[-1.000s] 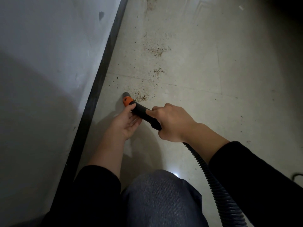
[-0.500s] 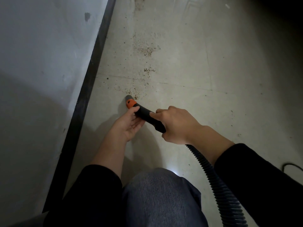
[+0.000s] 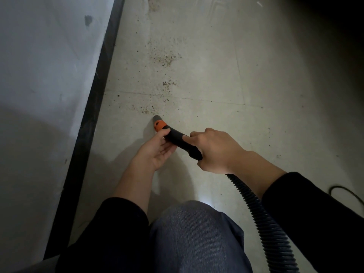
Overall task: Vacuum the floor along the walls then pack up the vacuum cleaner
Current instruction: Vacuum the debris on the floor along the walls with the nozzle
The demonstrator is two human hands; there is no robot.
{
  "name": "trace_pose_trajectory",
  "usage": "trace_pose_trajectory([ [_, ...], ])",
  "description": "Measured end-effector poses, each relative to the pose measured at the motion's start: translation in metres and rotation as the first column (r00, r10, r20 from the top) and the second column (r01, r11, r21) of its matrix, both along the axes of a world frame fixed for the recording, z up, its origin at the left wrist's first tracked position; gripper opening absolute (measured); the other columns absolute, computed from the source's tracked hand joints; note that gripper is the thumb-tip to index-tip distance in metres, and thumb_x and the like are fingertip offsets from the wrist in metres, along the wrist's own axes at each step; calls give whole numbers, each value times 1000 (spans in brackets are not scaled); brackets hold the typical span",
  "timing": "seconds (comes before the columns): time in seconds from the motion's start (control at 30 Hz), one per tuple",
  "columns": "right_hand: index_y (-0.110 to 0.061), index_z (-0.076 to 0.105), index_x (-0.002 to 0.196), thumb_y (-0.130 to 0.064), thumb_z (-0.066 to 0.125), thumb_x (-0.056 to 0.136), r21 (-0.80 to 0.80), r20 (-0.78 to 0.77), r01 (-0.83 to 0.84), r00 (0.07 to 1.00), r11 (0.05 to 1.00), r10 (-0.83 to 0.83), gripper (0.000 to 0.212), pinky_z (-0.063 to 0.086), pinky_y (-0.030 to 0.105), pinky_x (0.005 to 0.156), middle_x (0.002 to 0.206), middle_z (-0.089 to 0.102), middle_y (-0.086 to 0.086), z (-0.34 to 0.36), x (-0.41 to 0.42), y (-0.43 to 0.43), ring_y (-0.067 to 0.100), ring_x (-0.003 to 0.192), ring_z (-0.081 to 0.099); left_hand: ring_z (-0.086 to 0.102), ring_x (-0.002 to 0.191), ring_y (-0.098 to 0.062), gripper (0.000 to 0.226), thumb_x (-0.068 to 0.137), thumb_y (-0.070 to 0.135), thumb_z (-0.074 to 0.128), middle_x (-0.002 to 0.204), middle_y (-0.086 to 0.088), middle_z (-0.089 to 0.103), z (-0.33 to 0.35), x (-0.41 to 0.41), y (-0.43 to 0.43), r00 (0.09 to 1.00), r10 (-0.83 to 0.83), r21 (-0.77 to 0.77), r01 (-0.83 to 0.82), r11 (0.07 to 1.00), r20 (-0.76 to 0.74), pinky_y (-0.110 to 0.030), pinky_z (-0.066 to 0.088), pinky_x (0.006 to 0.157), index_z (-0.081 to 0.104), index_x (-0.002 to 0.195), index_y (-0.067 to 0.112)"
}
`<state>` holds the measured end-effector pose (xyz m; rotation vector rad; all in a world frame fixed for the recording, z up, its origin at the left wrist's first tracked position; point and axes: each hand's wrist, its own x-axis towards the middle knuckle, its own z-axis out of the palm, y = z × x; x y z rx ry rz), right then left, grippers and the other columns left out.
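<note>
- Head view: the black vacuum nozzle (image 3: 174,138), with an orange collar and a grey tip, lies low over the pale tiled floor (image 3: 246,75). Its long axis runs from 4 o'clock at the hose end to 10 o'clock at the tip, which looks to be on or just above the tile.
- The right hand (image 3: 214,152) is wrapped around the rear of the nozzle, fingers curled tight. The ribbed black hose (image 3: 262,213) trails from under it towards 5 o'clock.
- The left hand (image 3: 155,152) is palm up under the front, thumb on top beside the orange collar and fingers cupped beneath. It is the hand nearer the tip, so it probably does the steering.
- The nearest scatter of brown crumbs (image 3: 146,110) lies just beside the tip at 11 o'clock. A small cluster and a broader patch (image 3: 167,59) lie further off at 12 o'clock.
- The black skirting strip (image 3: 94,107) at the foot of the white wall (image 3: 43,75) stands apart from the tip at 9 o'clock.
- The coming stroke, I judge, pushes forward along the nozzle's own line, then swings towards 12 o'clock.
- A knee in grey denim (image 3: 193,233) sits at 6 o'clock.
</note>
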<state>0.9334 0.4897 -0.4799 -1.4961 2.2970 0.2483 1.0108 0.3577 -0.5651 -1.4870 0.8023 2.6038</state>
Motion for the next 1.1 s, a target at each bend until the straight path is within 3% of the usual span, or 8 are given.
trace_pose_trajectory([
  [0.17,-23,50,123,-16,57,81,-21,28,-18,999,1000,19,42,26,27,51,97,55,-4,-1,2,-3,21,82,42,66,97,-20,17,93,18,62,102,-16,67,-1,10,-7,1000,-1,4,2,1000,-10,-26,55,74,60,99,2],
  [0.3,-27,50,127,-16,58,81,-64,95,-48,994,997,54,48,40,30,58,96,56,-6,-2,7,-10,21,83,47,66,102,-23,21,90,20,63,108,-18,66,-3,26,-19,1000,18,33,-19,999,10,-27,55,76,60,103,3],
  [0.47,-27,51,127,-16,59,79,-100,148,-93,983,991,107,50,47,35,61,95,56,-6,-9,19,-26,22,82,49,64,99,-21,26,91,23,60,103,-13,64,-4,46,-34,998,48,56,-50,997,31,-27,53,75,59,105,1],
  [0.73,-25,52,126,-16,58,82,-141,141,-120,980,983,139,46,43,33,59,95,56,-4,-18,28,-35,22,81,48,62,106,-22,31,90,24,61,108,-14,63,-10,57,-41,993,114,73,-115,991,14,-28,53,82,58,112,1],
  [0.97,-25,48,130,-19,59,83,-93,102,-70,992,993,79,48,38,31,60,102,57,-4,-15,20,-23,20,82,43,65,99,-20,28,89,23,66,101,-13,66,-11,40,-28,993,111,55,-113,992,31,-27,54,74,61,106,2],
  [1.1,-24,47,128,-18,60,82,-56,73,-17,997,998,21,48,37,30,60,101,55,-4,-10,12,-13,21,81,43,66,92,-17,25,92,25,64,101,-12,67,-8,22,-19,1000,19,-14,-18,1000,25,-24,55,71,61,105,3],
])
